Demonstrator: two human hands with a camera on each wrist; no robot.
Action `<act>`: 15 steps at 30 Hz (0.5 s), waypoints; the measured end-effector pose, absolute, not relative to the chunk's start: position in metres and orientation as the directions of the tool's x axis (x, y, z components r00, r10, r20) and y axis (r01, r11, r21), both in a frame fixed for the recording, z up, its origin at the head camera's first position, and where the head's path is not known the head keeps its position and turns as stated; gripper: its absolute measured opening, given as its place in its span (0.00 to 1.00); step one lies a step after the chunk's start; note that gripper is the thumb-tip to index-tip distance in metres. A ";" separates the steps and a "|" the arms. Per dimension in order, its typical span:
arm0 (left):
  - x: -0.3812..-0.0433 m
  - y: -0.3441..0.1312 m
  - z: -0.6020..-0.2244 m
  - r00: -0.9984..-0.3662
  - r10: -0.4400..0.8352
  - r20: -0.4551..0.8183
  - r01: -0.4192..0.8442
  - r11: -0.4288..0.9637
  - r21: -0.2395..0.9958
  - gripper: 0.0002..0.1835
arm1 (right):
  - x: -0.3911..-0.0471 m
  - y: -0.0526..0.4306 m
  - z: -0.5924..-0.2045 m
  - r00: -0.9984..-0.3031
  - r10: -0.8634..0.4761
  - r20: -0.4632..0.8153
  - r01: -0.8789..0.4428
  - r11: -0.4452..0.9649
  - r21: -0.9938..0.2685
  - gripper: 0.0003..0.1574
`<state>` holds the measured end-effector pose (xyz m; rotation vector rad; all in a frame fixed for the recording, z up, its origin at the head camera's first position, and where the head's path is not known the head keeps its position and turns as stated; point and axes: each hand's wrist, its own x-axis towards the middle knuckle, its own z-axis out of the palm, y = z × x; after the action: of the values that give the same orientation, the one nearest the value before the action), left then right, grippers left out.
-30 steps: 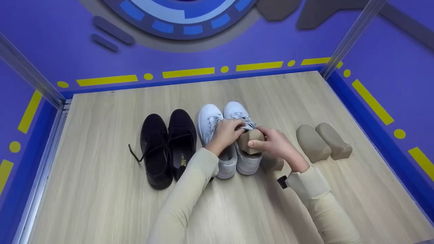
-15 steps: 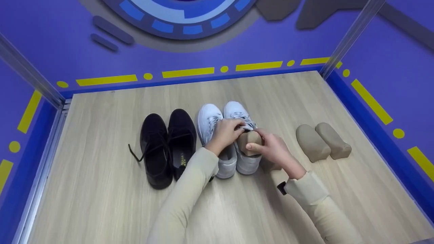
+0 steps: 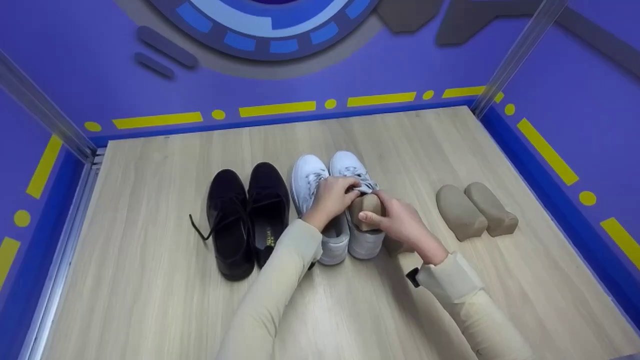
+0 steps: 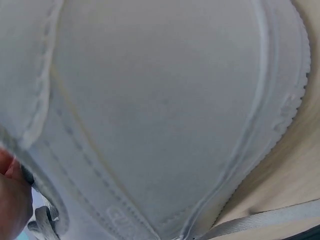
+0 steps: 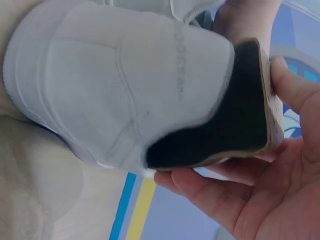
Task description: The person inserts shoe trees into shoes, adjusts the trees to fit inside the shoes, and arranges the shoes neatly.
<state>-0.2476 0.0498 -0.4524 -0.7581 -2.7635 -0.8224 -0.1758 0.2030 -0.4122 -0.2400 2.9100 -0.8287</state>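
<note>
In the head view a pair of white lace-up sneakers stands mid-board. My right hand (image 3: 402, 220) grips the back end of a beige shoe tree (image 3: 367, 204), thumb over its top and fingers along its right side. The shoe tree sits partly inside the right sneaker (image 3: 364, 245). My left hand (image 3: 331, 197) pinches that sneaker's tongue and laces. In the right wrist view the shoe tree shows a dark face (image 5: 235, 115), its heel end standing out of the sneaker (image 5: 95, 85). A white sneaker's side (image 4: 160, 100) fills most of the left wrist view.
A pair of black lace-up shoes (image 3: 227, 200) stands left of the sneakers, one lace trailing outward. Two more beige shoe trees (image 3: 460, 212) lie at the right; another (image 3: 395, 245) is partly hidden under my right hand. Blue walls (image 3: 300, 90) enclose the wooden board (image 3: 150, 280).
My right hand has shifted slightly left with the shoe tree's back end, which now leans closer over the sneaker's opening. My left hand keeps its place on the tongue.
</note>
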 end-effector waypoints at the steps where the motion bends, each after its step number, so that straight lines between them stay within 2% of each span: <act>1: -0.247 0.050 -0.452 -0.862 0.421 0.282 0.507 0.724 0.468 0.08 | -0.174 0.202 -0.413 -0.984 -0.172 -0.047 -0.123 0.846 -0.519 0.40; 5: -0.247 0.051 -0.453 -0.865 0.417 0.278 0.501 0.730 0.465 0.08 | -0.169 0.197 -0.420 -0.993 -0.118 0.031 -0.118 0.866 -0.486 0.38; 11: -0.247 0.052 -0.452 -0.866 0.417 0.276 0.500 0.734 0.459 0.08 | -0.161 0.190 -0.429 -0.988 -0.071 0.137 -0.129 0.863 -0.489 0.48; 15: -0.247 0.052 -0.451 -0.870 0.418 0.262 0.493 0.739 0.459 0.08 | -0.159 0.188 -0.432 -0.985 -0.065 0.161 -0.138 0.853 -0.504 0.49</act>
<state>-0.2468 0.0518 -0.4509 -0.7363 -2.7958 -0.7981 -0.1588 0.1877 -0.4318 -0.1738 3.1562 -0.8748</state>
